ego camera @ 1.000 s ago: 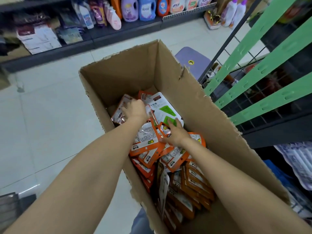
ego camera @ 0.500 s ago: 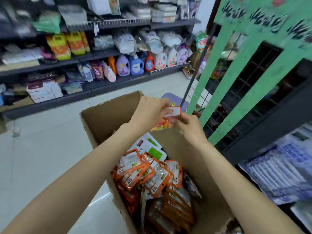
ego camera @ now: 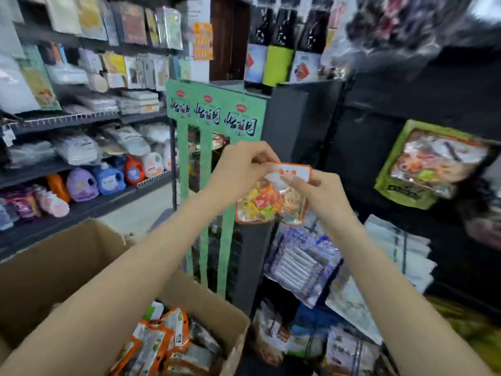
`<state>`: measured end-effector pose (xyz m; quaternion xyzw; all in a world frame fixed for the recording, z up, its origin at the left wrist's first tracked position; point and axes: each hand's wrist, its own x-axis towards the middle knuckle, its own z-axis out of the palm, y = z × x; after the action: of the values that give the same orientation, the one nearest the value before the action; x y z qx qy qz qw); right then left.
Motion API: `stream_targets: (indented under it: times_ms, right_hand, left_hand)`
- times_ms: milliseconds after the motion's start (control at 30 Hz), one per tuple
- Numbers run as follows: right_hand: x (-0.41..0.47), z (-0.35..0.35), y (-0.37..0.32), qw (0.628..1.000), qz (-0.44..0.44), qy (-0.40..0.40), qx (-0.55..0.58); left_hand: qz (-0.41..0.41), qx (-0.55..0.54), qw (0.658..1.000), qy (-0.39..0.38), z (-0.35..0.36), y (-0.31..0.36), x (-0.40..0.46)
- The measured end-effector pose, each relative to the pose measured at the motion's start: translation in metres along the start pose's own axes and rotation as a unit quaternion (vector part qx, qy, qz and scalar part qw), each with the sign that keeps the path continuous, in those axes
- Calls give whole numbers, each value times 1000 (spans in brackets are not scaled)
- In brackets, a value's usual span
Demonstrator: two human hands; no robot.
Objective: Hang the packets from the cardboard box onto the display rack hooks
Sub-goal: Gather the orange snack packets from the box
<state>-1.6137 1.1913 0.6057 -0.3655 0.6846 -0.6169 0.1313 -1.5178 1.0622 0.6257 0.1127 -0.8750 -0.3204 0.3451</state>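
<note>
Before green rack: my left hand and right hand pinch packet top; fingertips partly hidden, label blurred; box cut off below.

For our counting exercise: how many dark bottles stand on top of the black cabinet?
3, side by side: a dark bottle with a blue-white label, one with a green label, one with a white-red label. Others may be hidden beyond.

Two bare forearms, no sleeves in view up to the frame edge, left hand and right hand bare, no gloves, no rings, watch or bands seen on wrists, short fingernails, no markings visible
</note>
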Motion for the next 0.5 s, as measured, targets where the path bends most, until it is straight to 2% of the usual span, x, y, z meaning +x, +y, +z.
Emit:
stream_targets:
  times_ms: [300, 500]
  right_hand:
    - [-29, -144, -13, 978, -61, 199, -26]
    - [-21, -199, -8, 964, -59, 260, -2]
  left_hand:
    - [110, -70, 991, -41, 109, 103, 51]
    - [116, -122, 985, -33, 164, 143, 76]
